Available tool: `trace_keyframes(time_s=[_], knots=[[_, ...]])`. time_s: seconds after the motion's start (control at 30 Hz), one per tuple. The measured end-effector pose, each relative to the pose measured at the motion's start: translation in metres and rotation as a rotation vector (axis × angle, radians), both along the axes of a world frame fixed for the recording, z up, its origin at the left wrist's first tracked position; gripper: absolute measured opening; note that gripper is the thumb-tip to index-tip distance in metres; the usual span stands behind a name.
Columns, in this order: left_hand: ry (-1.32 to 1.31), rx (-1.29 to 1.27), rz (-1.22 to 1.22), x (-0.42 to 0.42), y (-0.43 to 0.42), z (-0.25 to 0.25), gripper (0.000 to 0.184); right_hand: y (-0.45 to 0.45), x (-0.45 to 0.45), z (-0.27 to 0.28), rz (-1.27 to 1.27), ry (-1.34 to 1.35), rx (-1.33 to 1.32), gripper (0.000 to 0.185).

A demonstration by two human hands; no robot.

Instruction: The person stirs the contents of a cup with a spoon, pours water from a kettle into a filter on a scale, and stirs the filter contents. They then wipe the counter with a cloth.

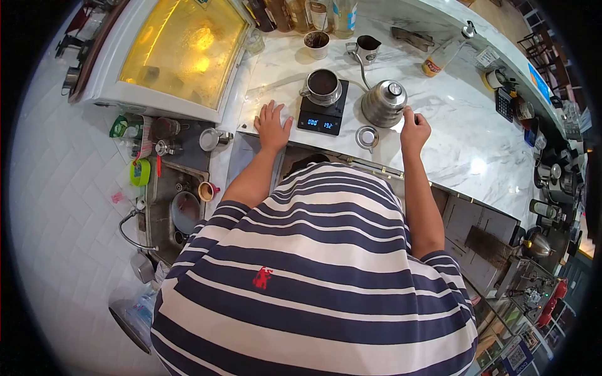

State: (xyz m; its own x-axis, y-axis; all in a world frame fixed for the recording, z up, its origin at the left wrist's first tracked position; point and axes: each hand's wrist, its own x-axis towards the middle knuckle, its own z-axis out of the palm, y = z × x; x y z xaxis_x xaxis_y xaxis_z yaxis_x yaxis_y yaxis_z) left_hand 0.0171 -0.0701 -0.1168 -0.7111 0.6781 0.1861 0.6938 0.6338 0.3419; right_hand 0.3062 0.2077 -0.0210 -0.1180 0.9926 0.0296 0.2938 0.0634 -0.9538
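Marble counter (pixel 464 122): pale and veiny, runs across the upper half; black lens corners eat the room's edges. Clock's centred on the scale (pixel 323 113), 12 up top.
Striped shirt (pixel 313 263): fills 6 o'clock, so most of what's under the counter's near side is blocked, bar some drawer bits.
Steel kettle (pixel 382 106): 3 o'clock, right beside the scale, looks like it's sitting on the marble.
Right hand (pixel 415 130): roughly 3:30, fist closed on the steel kettle's handle as far as I can see; the fist covers most of that handle.
Left hand (pixel 273 128): 8 o'clock, fingers spread, palm down on the counter, gripping nothing.
Metal cup (pixel 323 84): sits on the scale, toward its 12 end. Dark stuff inside, can't make out the texture. Also hides part of the scale.
Readout (pixel 320 124): blue digits, tiny. Right-hand number might be 19.2, wouldn't swear to it.
Small metal dish (pixel 367 136): 4 o'clock, between the scale and the right hand.
White cup (pixel 316 45): 12 o'clock, dark inside.
Metal pitcher (pixel 365 50): 1 o'clock, near the kettle's spout.
Bottles (pixel 313 15): 12, tops chopped off by the frame.
Yellow-lit cabinet (pixel 182 50): 10 o'clock, contents lost in glare.
Sink (pixel 161 216): 8 o'clock, something round and pan-like inside.
Far-side clutter (pixel 552 175): 3 to 4 o'clock, squashed by the lens, mostly unreadable.
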Motion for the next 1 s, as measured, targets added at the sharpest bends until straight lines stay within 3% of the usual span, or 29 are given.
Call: trace_keyframes(time_s=[0.23, 0.33, 0.43, 0.47, 0.53, 0.67, 0.8, 0.83, 1.0], knots=[[0.040, 0.051, 0.020, -0.005, 0.013, 0.011, 0.053, -0.005, -0.005, -0.011, -0.004, 0.058, -0.015, 0.052], [0.046, 0.060, 0.015, -0.015, 0.023, 0.016, 0.054, -0.002, -0.001, -0.014, 0.028, -0.008, -0.076, 0.039], [0.035, 0.091, 0.020, -0.029, 0.035, 0.020, 0.055, -0.004, -0.011, -0.002, -0.028, 0.006, 0.114, 0.030], [0.030, 0.111, 0.010, -0.035, 0.038, 0.021, 0.054, -0.005, -0.010, 0.012, -0.049, -0.203, 0.161, 0.041], [0.021, 0.152, -0.011, -0.045, 0.045, 0.025, 0.054, -0.006, -0.027, 0.037, -0.095, -0.142, 0.330, 0.040], [-0.054, 0.093, -0.029, -0.061, 0.059, 0.034, 0.055, 0.000, -0.077, 0.081, 0.069, -0.057, 0.396, 0.038], [-0.085, 0.034, -0.062, -0.075, 0.065, 0.033, 0.055, 0.012, -0.151, 0.110, 0.364, 0.031, 0.243, 0.039], [-0.085, 0.008, -0.067, -0.077, 0.067, 0.032, 0.056, 0.021, -0.172, 0.108, 0.411, -0.021, 0.117, 0.043], [-0.068, -0.029, -0.130, -0.083, 0.066, 0.024, 0.058, 0.068, -0.254, 0.083, 0.483, -0.329, 0.086, 0.054]])
